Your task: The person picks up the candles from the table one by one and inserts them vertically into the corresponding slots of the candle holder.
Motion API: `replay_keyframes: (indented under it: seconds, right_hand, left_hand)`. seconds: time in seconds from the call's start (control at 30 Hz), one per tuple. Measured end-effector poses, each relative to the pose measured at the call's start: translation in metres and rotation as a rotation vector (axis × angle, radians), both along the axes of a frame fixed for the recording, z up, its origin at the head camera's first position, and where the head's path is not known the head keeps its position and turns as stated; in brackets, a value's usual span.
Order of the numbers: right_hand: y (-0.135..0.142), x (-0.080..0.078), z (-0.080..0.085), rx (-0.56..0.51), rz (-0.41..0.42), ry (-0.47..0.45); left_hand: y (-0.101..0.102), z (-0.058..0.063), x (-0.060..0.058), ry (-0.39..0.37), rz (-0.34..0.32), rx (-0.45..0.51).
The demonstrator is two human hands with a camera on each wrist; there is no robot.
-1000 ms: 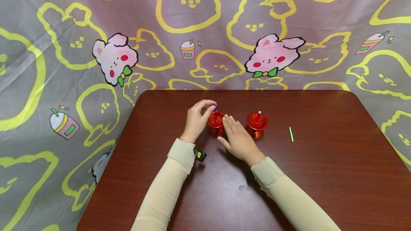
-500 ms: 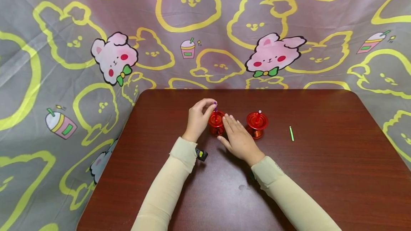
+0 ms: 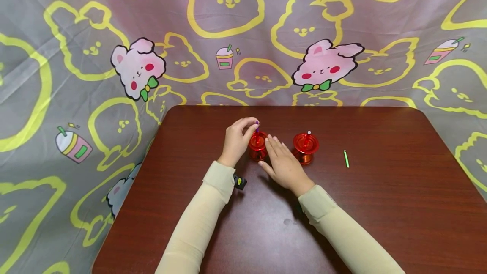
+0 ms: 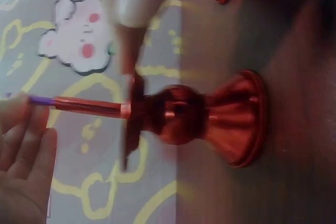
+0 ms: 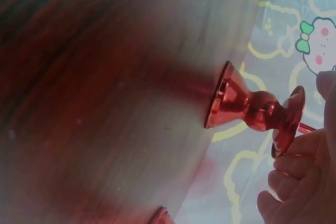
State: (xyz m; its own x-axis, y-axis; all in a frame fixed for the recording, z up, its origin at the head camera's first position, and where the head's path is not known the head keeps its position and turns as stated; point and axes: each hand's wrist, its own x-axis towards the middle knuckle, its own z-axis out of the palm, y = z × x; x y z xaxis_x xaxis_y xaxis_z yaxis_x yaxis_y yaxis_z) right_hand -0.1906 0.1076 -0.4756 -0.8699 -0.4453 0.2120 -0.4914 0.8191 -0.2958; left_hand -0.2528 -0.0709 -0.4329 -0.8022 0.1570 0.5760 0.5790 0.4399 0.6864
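A red metallic candlestick stands upright on the table between the two hands. My left hand pinches a thin purple stick by its upper end, between thumb and fingers. The stick's lower end meets the top of the slim red tube rising from the candlestick's dish; how far it goes in cannot be told. My right hand has its fingers stretched out, fingertips at the right side of the dish. To its right stands a second red candlestick, with a small white tip showing above its tube.
A thin light-green stick lies on the brown wooden table, right of the second candlestick. Patterned cloth hangs behind the table and along its sides. A black device is strapped at the left wrist.
The purple stick has gone from a slight tilt to more upright above the tube. Both hands keep nearly the same places. The head view has shifted very slightly.
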Motion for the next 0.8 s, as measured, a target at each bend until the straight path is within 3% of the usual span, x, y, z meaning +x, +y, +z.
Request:
replay_keyframes:
  seconds: [0.2,0.8]
  right_hand:
    - [-0.0001,0.0009,0.0000,-0.004,0.006,0.002]
    - [0.0002,0.0002,0.0009,0.009,0.001,0.001]
  left_hand:
    - [0.0008,-0.0047,0.0014,-0.007,0.014,0.037]
    - [0.0028,-0.0007,0.0039,-0.010,0.011,0.045]
